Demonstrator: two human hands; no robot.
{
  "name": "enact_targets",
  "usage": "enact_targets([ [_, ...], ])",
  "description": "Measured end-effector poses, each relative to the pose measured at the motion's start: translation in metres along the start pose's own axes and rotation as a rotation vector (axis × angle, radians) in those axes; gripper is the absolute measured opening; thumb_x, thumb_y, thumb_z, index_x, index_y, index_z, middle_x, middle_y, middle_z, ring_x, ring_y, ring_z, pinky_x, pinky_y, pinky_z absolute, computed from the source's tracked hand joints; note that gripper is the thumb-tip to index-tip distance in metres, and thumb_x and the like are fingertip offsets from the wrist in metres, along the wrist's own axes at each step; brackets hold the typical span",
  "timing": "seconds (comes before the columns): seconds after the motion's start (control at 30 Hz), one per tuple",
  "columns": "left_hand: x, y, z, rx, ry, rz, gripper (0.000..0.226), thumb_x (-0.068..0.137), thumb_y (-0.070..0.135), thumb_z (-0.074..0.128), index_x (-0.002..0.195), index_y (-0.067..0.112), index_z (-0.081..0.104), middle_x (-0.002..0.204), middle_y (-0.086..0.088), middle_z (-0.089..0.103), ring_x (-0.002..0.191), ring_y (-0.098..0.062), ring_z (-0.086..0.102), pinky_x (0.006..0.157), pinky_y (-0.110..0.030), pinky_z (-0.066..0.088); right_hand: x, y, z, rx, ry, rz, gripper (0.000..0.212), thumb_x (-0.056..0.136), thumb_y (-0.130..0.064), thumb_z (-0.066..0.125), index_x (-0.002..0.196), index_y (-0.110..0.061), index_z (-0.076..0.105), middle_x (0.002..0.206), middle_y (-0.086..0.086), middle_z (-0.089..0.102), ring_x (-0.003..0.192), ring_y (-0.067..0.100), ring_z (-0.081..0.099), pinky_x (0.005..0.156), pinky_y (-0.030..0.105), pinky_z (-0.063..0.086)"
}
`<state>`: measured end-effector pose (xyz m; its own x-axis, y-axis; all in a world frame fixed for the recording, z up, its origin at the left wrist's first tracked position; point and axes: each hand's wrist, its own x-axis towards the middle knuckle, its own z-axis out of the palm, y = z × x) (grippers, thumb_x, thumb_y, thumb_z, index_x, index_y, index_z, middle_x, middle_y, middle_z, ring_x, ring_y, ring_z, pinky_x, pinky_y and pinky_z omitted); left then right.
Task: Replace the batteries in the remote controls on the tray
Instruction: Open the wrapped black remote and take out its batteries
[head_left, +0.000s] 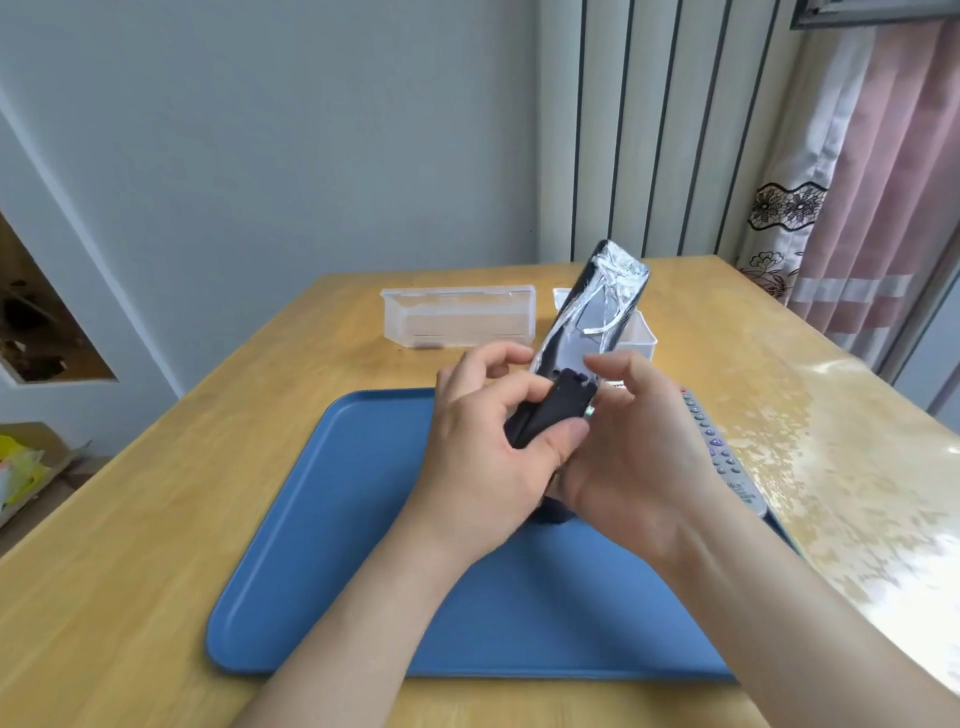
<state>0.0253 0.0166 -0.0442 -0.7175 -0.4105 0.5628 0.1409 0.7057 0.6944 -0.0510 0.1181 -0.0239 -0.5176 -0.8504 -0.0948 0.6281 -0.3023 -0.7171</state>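
1. Black remote (597, 312), wrapped in clear film, is held tilted above the tray (363, 545) with its back to the camera. The right hand (639, 452) grips its lower body.
2. The left hand (483, 447) pinches the battery cover (545, 410) at the compartment, thumb on top.
3. Best done with a firm right grip, sliding the cover straight along the body rather than prying it, and minding the loose film.
4. Count: two remotes, this one and a grey remote (722, 457) at the tray's right edge; one cover; one tray; two clear boxes (457, 317) on the surface (156, 519) beyond. No loose batteries are visible.
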Motion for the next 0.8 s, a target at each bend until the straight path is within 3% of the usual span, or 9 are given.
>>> enact_targets([
  [0.07,0.0,0.009,0.006,-0.308,-0.026,-0.2,0.016,0.077,0.036,0.068,0.08,0.02,0.072,0.117,0.008,0.059,0.112,-0.01,0.057,0.098,-0.032,0.047,0.003,0.004,-0.003,-0.007,0.092,-0.025,0.041,0.098,-0.039,0.041,0.104,-0.009,0.068,0.094,0.012,0.07,0.087,0.028,0.069,0.077,0.038,0.053],
  [0.13,0.003,0.016,0.003,-0.725,-0.048,-0.367,0.02,0.083,0.032,0.069,0.078,0.013,0.071,0.096,-0.001,0.069,0.086,-0.015,0.066,0.082,-0.034,0.054,0.008,0.008,-0.004,-0.049,0.191,-0.081,0.041,0.102,-0.036,0.043,0.113,-0.005,0.067,0.096,0.01,0.073,0.09,0.026,0.071,0.083,0.043,0.057],
  [0.2,0.008,0.018,-0.013,-0.844,-0.068,-0.359,0.021,0.087,0.028,0.065,0.077,0.01,0.067,0.075,-0.001,0.067,0.069,-0.015,0.063,0.07,-0.029,0.053,0.011,0.008,-0.005,-0.106,0.27,-0.136,0.035,0.103,-0.029,0.045,0.114,-0.003,0.065,0.094,0.01,0.075,0.084,0.024,0.072,0.09,0.048,0.055],
  [0.33,0.013,0.01,-0.05,-0.305,-0.578,-0.167,0.018,0.092,0.017,0.056,0.079,0.009,0.067,0.069,0.002,0.063,0.065,-0.008,0.051,0.063,-0.016,0.042,0.012,0.0,-0.01,-0.196,0.39,-0.196,0.037,0.101,-0.031,0.047,0.12,-0.001,0.061,0.093,0.015,0.068,0.078,0.027,0.068,0.074,0.042,0.059],
  [0.4,0.01,0.006,-0.055,-0.083,-0.866,-0.2,0.016,0.095,0.016,0.054,0.092,0.013,0.069,0.076,0.006,0.066,0.073,-0.006,0.055,0.071,-0.02,0.045,0.01,-0.005,-0.013,-0.204,0.423,-0.213,0.036,0.099,-0.031,0.049,0.119,-0.004,0.062,0.094,0.014,0.066,0.082,0.028,0.066,0.08,0.046,0.056],
  [0.47,0.006,0.007,-0.053,0.045,-1.014,-0.246,0.019,0.096,0.025,0.054,0.105,0.022,0.071,0.086,0.012,0.071,0.085,-0.003,0.063,0.082,-0.023,0.049,0.009,-0.008,-0.014,-0.195,0.42,-0.209,0.029,0.098,-0.031,0.049,0.111,-0.009,0.063,0.091,0.012,0.066,0.077,0.027,0.066,0.081,0.046,0.054],
  [0.57,0.007,0.01,-0.05,0.048,-0.852,-0.282,0.019,0.096,0.025,0.056,0.102,0.023,0.075,0.094,0.011,0.075,0.09,-0.003,0.068,0.088,-0.025,0.052,0.008,-0.009,-0.015,-0.204,0.378,-0.203,0.025,0.097,-0.032,0.047,0.103,-0.012,0.062,0.082,0.01,0.066,0.068,0.024,0.065,0.073,0.042,0.053],
  [0.7,0.009,0.015,-0.037,-0.069,-0.204,-0.106,0.016,0.081,0.012,0.061,0.082,0.023,0.073,0.082,0.011,0.073,0.082,-0.007,0.068,0.077,-0.031,0.055,0.007,-0.006,-0.014,-0.231,0.302,-0.188,0.033,0.099,-0.036,0.044,0.102,-0.009,0.063,0.079,0.013,0.067,0.064,0.025,0.069,0.065,0.039,0.056],
  [0.8,0.003,0.02,-0.017,0.074,-0.057,0.14,0.029,0.075,0.013,0.067,0.102,0.024,0.069,0.102,0.017,0.062,0.098,-0.009,0.059,0.078,-0.021,0.051,0.006,0.0,-0.011,-0.265,0.229,-0.185,0.046,0.101,-0.048,0.039,0.102,-0.014,0.069,0.088,0.009,0.074,0.074,0.023,0.073,0.06,0.033,0.057],
])
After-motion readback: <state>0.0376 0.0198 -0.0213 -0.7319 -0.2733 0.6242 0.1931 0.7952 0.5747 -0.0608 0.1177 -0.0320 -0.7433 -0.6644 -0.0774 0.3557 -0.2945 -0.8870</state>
